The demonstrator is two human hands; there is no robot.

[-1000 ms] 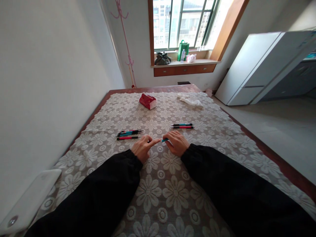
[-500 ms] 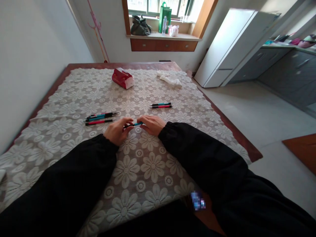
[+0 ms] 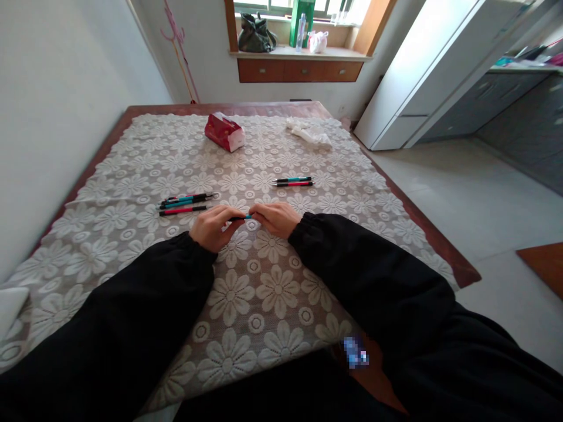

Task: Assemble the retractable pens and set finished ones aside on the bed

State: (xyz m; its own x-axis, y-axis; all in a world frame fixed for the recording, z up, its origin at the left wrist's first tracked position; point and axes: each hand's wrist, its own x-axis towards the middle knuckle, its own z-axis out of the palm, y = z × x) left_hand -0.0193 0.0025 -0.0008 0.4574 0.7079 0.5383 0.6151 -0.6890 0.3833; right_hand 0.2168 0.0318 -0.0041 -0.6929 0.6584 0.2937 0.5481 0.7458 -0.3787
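Between my two hands is a black and teal pen (image 3: 248, 217), held low over the lace tablecloth. My left hand (image 3: 215, 227) is closed on its black end, thumb and fingers pinching. My right hand (image 3: 273, 218) pinches the teal part, and its fingers hide that end. Just beyond my left hand lies a loose group of several pens (image 3: 182, 202), teal, black and red. Farther off to the right, a teal and black pen (image 3: 292, 179) rests alongside a red and black pen (image 3: 294, 184).
A red tissue pack (image 3: 223, 132) and a crumpled white plastic bag (image 3: 309, 133) lie toward the far side of the table. The lace tablecloth (image 3: 278, 290) covers most of the wooden table. A white object (image 3: 12, 308) sits at the left edge, and a fridge (image 3: 422, 76) stands beyond the right side.
My hands have drawn closer together on the pen, and less of its teal part shows. The whole view has shifted slightly; the other pens lie as before.
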